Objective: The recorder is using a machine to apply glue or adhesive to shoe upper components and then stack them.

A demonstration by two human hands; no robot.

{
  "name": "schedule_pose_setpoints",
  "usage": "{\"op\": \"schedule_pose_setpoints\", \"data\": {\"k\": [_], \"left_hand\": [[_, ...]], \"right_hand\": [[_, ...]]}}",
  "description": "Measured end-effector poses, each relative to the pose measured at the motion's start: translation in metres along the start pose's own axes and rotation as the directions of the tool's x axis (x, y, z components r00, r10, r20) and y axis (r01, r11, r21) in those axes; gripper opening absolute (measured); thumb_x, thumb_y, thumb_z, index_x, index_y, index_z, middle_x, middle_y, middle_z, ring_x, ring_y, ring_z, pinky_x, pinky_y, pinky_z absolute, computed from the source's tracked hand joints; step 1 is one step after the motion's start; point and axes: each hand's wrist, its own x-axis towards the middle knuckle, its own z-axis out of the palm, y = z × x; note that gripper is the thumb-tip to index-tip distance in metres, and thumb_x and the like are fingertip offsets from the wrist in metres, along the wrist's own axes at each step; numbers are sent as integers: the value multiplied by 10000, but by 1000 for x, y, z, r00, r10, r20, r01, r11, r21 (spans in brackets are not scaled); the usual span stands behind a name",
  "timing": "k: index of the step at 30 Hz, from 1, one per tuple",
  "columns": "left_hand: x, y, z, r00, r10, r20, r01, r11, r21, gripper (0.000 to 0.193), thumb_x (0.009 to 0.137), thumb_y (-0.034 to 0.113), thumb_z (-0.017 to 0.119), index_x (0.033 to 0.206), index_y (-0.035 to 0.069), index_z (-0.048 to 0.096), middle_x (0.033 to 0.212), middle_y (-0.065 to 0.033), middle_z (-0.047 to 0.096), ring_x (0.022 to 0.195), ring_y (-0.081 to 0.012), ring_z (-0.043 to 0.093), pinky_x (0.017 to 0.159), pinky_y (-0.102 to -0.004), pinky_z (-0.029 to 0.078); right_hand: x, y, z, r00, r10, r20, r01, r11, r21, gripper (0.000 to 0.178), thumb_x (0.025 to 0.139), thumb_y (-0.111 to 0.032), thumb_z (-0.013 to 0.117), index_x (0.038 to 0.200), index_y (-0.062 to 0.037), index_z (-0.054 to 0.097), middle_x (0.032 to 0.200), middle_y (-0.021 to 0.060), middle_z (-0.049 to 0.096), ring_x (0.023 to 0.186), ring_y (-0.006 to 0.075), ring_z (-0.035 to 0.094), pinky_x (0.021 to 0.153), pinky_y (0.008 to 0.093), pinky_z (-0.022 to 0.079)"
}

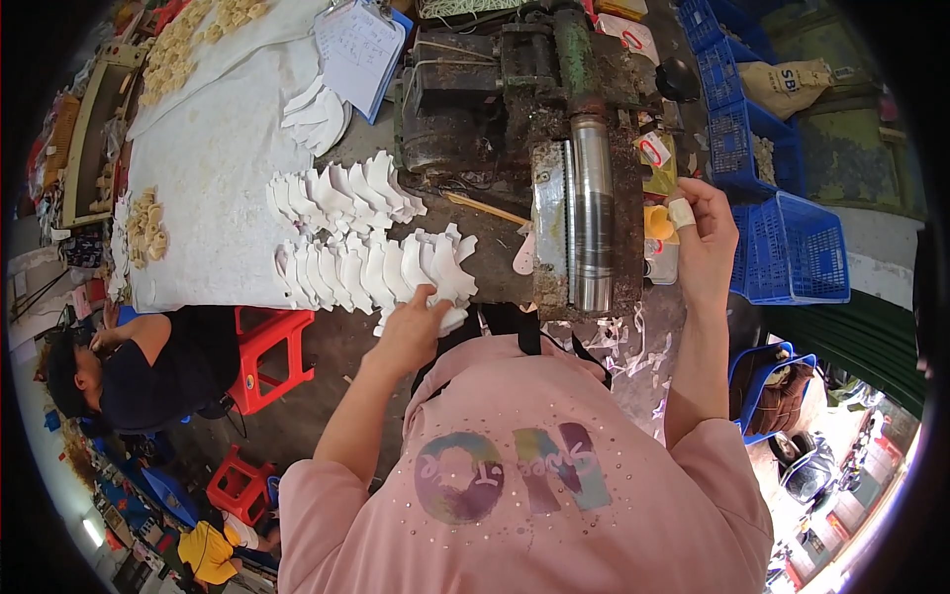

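Note:
My left hand (411, 330) is at the near end of a row of white cut-out pieces (376, 267) with notched ends, standing on edge side by side. Its fingers close over a white piece lying nearest me. A second row of such white pieces (341, 195) lies just beyond. On the machine's right side, my right hand (709, 238) is curled, with a small cream-coloured piece (681, 213) between thumb and fingers. Directly left of that piece is a round orange-yellow cup-like thing (657, 223); whether the hand touches it I cannot tell.
A dark, greasy machine (465, 109) with a shiny metal roller (594, 218) stands ahead of me. White sheeting (213, 198) covers the table, bearing pale yellow pieces (148, 228) and a clipboard (364, 49). Blue crates (792, 247) stand right; a person (148, 371) sits left near red stools (267, 361).

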Motion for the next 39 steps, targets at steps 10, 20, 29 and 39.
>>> {"op": "schedule_pose_setpoints", "data": {"k": [10,20,29,39], "left_hand": [[12,90,-89,876,-57,-479,-482,-143,-865,663,711,82,727,1268,16,375,1168,-146,560,1038,-196,559,903,-338,460],[24,123,-84,784,-123,-608,-617,-63,-784,628,804,29,641,1323,9,289,1148,-142,555,1031,-179,563,893,-309,466],[28,126,-88,799,-154,-581,-576,82,-814,670,797,47,670,1338,13,276,1118,-110,559,960,-157,573,866,-284,465],[37,75,-103,797,-341,-498,-360,394,-846,505,771,-24,620,1240,16,437,990,-77,592,878,-173,612,743,-307,523]], "right_hand": [[-50,-58,79,829,-381,408,452,888,-89,214,758,-119,663,963,-83,612,1058,78,512,1007,296,432,882,420,322],[-55,-44,90,822,-551,145,568,813,-130,216,733,-38,647,935,-95,599,1081,86,505,983,298,417,818,421,316],[-46,-42,83,908,-346,237,335,938,86,160,750,-13,615,884,-70,547,1091,114,503,977,300,435,836,414,327],[16,-32,-11,929,-243,279,281,954,-107,174,747,37,528,891,-58,512,858,99,574,825,275,538,812,365,358]]}}
